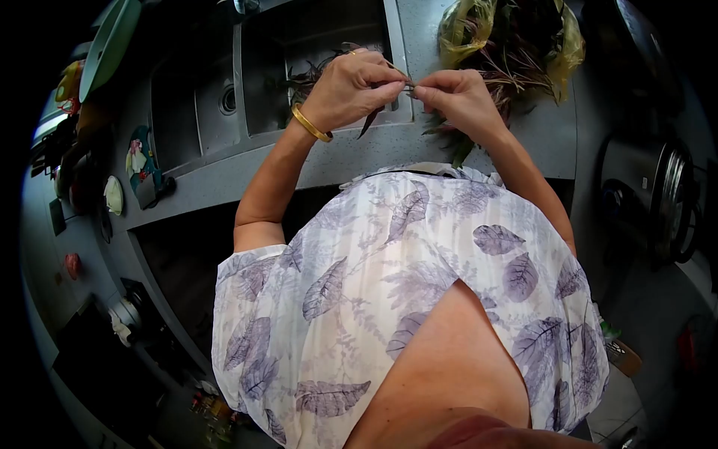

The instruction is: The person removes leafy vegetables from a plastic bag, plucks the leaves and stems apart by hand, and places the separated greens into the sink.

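Pinching a thin stem (409, 84) between thumb and forefinger, the left hand (353, 88) is gripping it at the fingertips; the right hand (462, 101) is likewise pressing thumb to forefinger on the stem, just beside the left fingertips; the stem is therefore lying in the narrow gap between the two hands, above the right rim of the steel sink (176, 116); it is appearing slender and dark, its finer detail too small to read; a narrow, pointed, dark purplish leaf (371, 122) is hanging below the left fingers, its join to the stem not showing clearly; green and purplish sprigs (301, 82) are showing behind the left hand; beyond the right hand, reddish-brown stalks (516, 73) are spilling from a translucent yellow bag (458, 51) onto the grey counter (542, 150)
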The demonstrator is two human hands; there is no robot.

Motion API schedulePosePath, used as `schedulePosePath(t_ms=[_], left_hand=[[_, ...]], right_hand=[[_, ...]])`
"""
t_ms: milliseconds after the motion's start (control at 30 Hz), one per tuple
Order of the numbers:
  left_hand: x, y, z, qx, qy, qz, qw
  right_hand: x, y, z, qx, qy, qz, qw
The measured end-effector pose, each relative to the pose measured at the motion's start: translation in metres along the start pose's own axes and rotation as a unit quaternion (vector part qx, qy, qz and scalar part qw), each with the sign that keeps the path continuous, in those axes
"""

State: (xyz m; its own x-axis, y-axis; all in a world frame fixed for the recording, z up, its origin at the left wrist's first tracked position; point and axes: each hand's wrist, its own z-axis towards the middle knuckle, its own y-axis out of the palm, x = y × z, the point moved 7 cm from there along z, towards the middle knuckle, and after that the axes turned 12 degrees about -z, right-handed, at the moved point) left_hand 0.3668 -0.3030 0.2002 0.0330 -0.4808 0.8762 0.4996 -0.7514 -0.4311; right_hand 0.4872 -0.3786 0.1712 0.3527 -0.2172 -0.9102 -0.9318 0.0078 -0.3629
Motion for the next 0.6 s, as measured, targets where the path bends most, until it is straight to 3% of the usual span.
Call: schedulePosePath(t_ms=[167,367,467,600], left_hand=[[0.013,0.001,0.000,-0.028,0.052,0.060,0.996],[0.010,0.003,-0.008,0.004,0.112,0.119,0.987],[-0.001,0.002,-0.013,0.023,0.053,0.047,0.997],[-0.026,0.005,-0.025,0.115,-0.061,-0.146,0.981]], right_hand=[[0.006,0.006,0.006,0.003,-0.032,0.004,0.999],[-0.005,0.009,0.007,-0.002,-0.023,0.005,1.000],[0.001,0.015,0.014,-0.018,-0.028,0.006,0.999],[-0.002,0.020,0.019,-0.013,-0.068,-0.014,0.997]])
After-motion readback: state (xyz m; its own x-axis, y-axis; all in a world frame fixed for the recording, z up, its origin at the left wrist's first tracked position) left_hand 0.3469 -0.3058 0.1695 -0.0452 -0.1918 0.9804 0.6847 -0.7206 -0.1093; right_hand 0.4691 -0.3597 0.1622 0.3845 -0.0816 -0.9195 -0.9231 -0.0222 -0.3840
